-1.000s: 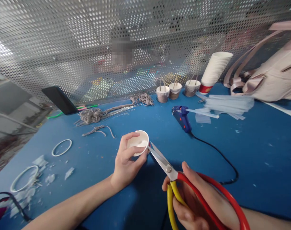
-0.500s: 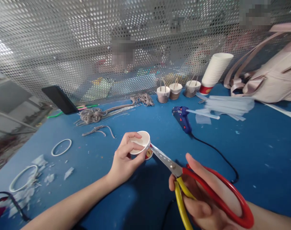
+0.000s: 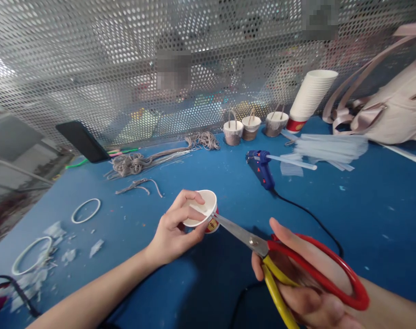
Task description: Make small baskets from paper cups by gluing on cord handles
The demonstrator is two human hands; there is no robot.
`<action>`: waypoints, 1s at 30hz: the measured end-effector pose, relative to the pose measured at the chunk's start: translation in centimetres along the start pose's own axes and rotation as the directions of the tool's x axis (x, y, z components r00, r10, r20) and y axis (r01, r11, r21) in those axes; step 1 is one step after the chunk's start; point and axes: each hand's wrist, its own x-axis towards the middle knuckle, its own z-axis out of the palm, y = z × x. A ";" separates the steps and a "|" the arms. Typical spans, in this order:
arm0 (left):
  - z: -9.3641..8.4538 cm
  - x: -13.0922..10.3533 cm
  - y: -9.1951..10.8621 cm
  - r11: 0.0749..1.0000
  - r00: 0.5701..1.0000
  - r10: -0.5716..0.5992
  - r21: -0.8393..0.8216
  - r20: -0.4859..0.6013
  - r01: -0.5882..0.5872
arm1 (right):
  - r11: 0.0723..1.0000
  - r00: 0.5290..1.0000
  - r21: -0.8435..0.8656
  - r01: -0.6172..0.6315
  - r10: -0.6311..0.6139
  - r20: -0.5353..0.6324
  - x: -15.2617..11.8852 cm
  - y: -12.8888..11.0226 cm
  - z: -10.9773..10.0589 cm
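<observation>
Tilted above the blue table, a white paper cup [image 3: 209,199] with a red printed side is pinched at its rim by my left hand [image 3: 180,224], two fingers reaching inside. My right hand [image 3: 307,283] grips a pair of scissors [image 3: 242,232] by its red and yellow handles. The blade tips meet the cup's rim close to my left thumb. Whether the paper lies between the blades is too small to tell.
Beyond the cup lies a blue glue gun [image 3: 260,169] with its black cord. Glue sticks [image 3: 331,148], stacked cups [image 3: 312,98], small corded cups [image 3: 233,132], twine [image 3: 130,163] and a phone [image 3: 82,141] line the perforated metal screen [image 3: 108,91]. White rings [image 3: 86,211] and scraps lie left.
The scissors have shifted slightly right and down, and their blades look closer together. The cup has moved a little right and down with my left hand.
</observation>
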 end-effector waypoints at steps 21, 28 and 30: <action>0.8 0.3 0.3 0.982 0.991 -0.096 0.153 -0.095 0.110 | 0.991 0.978 -0.108 0.081 -0.100 -0.181 0.1 0.8 0.2; -0.5 1.2 -1.0 0.959 0.944 -0.258 0.066 -0.205 0.276 | 0.979 0.960 -0.187 0.074 -0.121 -0.253 0.3 0.9 1.6; -0.5 1.0 -1.3 0.942 0.924 -0.335 -0.060 -0.185 0.330 | 0.961 0.933 -0.252 0.117 -0.193 -0.303 0.5 0.9 1.4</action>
